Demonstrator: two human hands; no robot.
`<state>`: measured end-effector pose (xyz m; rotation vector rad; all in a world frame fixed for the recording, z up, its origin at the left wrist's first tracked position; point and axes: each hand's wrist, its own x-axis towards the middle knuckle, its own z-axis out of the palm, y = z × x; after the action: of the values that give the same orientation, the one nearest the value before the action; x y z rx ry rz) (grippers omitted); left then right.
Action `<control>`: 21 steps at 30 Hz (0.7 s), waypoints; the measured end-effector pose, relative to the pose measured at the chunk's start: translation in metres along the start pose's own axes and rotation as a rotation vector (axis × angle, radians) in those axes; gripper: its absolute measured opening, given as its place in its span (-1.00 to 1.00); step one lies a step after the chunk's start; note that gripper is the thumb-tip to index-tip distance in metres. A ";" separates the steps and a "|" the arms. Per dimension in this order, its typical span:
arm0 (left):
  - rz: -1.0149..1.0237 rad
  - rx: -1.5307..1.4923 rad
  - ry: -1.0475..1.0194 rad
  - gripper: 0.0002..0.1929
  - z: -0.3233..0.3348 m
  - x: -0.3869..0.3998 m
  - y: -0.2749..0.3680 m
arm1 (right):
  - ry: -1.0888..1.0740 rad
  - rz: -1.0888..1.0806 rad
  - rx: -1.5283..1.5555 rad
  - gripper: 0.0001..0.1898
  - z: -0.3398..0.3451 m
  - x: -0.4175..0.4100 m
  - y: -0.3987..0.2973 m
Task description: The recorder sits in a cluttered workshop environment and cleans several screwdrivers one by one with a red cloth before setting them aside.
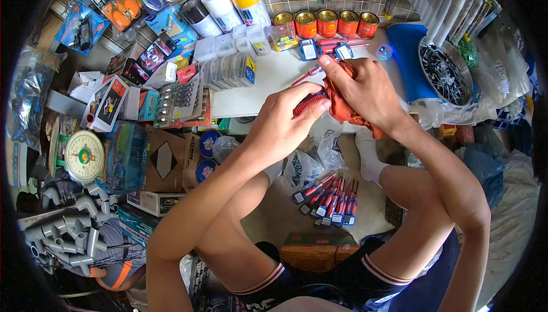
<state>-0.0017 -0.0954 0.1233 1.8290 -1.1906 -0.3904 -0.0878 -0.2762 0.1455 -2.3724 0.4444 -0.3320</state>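
Note:
My left hand [286,117] grips a ridged red handle [305,106], seemingly a screwdriver's, with a blue part beside it. In my right hand [367,91] is a bunched orange-red cloth [339,104], pressed up close to that handle; the contact between them is hidden by my fingers. Just behind my hands, red screwdrivers [329,46] with blue tags lie on the white table [274,82]. Another thin red screwdriver [306,75] points down-left between my hands. On the floor between my legs lies a fanned pile of red screwdrivers [333,200] with blue-and-white tags.
Several orange cans [327,23] and spray cans [248,2] line the back. Clear plastic boxes [231,70] stand left. A metal bowl of screws [446,72] sits right on a blue sheet [406,61]. A dial scale [84,156] and grey pipe fittings [68,239] are far left.

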 end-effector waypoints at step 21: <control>-0.011 -0.117 0.035 -0.77 0.007 0.012 -0.002 | 0.085 -0.021 0.277 -0.51 0.001 0.003 0.005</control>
<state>0.0008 -0.1087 0.1207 1.7356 -1.1112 -0.4243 -0.0863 -0.2808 0.1418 -2.0998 0.3861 -0.4738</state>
